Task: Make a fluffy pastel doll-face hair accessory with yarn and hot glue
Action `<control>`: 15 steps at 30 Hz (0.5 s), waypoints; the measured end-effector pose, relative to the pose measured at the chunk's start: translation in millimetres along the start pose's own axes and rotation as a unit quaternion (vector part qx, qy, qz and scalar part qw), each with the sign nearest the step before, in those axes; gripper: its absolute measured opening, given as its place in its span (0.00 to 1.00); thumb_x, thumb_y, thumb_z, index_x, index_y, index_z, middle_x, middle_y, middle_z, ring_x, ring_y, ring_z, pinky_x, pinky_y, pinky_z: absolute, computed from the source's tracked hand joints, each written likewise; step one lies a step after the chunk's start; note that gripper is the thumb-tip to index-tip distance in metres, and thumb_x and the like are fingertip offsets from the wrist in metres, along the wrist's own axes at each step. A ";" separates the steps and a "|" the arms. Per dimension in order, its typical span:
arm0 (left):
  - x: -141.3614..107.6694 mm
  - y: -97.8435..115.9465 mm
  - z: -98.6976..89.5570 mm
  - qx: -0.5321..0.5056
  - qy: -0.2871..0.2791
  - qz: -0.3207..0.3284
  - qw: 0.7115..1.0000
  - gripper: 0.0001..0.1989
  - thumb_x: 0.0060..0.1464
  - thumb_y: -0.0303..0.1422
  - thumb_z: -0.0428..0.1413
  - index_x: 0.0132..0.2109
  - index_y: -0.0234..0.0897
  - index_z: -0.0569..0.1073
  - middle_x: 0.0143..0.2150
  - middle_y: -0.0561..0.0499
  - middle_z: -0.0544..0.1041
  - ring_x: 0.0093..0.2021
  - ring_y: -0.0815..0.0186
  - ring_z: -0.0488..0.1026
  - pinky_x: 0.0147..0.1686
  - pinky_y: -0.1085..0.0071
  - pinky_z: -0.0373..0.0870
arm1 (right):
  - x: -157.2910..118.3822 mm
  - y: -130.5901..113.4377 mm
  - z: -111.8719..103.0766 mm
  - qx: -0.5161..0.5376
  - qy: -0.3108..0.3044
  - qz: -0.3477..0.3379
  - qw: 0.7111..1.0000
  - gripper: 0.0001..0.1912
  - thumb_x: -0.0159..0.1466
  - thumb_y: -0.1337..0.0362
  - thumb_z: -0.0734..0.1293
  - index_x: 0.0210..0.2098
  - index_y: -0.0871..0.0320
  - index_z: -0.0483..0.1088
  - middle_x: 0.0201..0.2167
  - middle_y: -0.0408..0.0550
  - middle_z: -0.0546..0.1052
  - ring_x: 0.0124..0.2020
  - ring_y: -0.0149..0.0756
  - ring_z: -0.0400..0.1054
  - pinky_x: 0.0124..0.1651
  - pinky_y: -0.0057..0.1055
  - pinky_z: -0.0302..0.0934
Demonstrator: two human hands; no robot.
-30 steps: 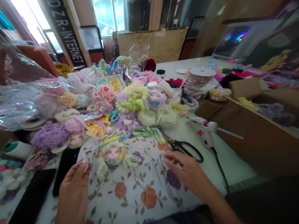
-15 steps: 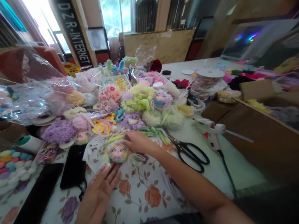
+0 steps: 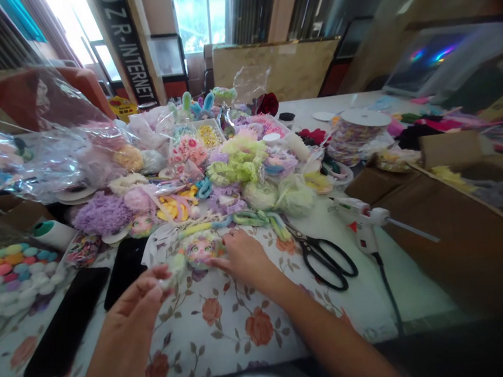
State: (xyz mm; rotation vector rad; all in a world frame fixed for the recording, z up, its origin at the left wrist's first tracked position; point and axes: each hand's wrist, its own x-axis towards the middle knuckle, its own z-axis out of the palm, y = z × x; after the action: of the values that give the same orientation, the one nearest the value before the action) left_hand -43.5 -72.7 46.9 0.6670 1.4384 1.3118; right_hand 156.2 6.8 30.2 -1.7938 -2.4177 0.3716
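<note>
A small doll head [image 3: 200, 250] with a painted face and green eyes lies on the flowered cloth [image 3: 229, 331]. My right hand [image 3: 245, 258] grips its right side between thumb and fingers. At its left side hangs a pale green yarn tuft [image 3: 178, 266], its outer end pinched in the fingertips of my left hand [image 3: 144, 294]. Just behind the head, a green, yellow and blue fuzzy strand [image 3: 223, 221] stretches across a white sheet and the cloth. Black-handled scissors [image 3: 328, 261] rest to the right of my right forearm.
A white glue gun [image 3: 362, 217] with a cord lies beyond the scissors, beside a cardboard box [image 3: 439, 225]. Two dark phones [image 3: 67, 322] are at left, near a bag of pompoms [image 3: 16, 270]. Yarn balls, ribbons and bead trays pile up behind.
My left hand has moved left and closed its fingers on the yarn tuft. My right hand has come from behind the doll head to its right side. The loose pale strands there are now hidden.
</note>
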 end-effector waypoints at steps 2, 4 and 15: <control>19.1 8.3 1.6 0.048 -0.013 0.047 0.998 0.12 0.44 0.39 0.66 0.30 0.37 0.74 0.55 0.49 0.75 0.51 0.58 0.73 0.43 0.71 0.72 | -0.7 -1.2 4.5 -0.007 0.006 -0.009 1.000 0.30 0.56 0.41 0.68 0.39 0.64 0.75 0.41 0.61 0.76 0.46 0.53 0.68 0.44 0.39 0.63; 45.7 10.8 8.7 0.075 -0.063 0.035 0.995 0.12 0.40 0.38 0.68 0.27 0.36 0.74 0.52 0.47 0.76 0.51 0.58 0.72 0.42 0.72 0.71 | 1.0 -2.8 9.4 -0.007 0.004 -0.006 1.000 0.30 0.54 0.43 0.71 0.40 0.65 0.75 0.42 0.62 0.76 0.47 0.53 0.67 0.47 0.40 0.63; 84.4 -9.8 41.5 -0.108 -0.111 -0.100 0.983 0.09 0.39 0.28 0.67 0.31 0.34 0.76 0.28 0.52 0.77 0.31 0.67 0.75 0.35 0.72 0.72 | 3.0 0.0 32.0 0.117 0.084 0.034 0.989 0.12 0.57 0.65 0.70 0.39 0.65 0.71 0.42 0.62 0.74 0.48 0.54 0.65 0.48 0.43 0.61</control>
State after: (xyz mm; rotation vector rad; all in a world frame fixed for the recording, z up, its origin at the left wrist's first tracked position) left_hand -29.6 15.7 16.5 0.4943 1.1326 1.1748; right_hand 147.9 5.5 -0.8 -1.7318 -2.1080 0.4681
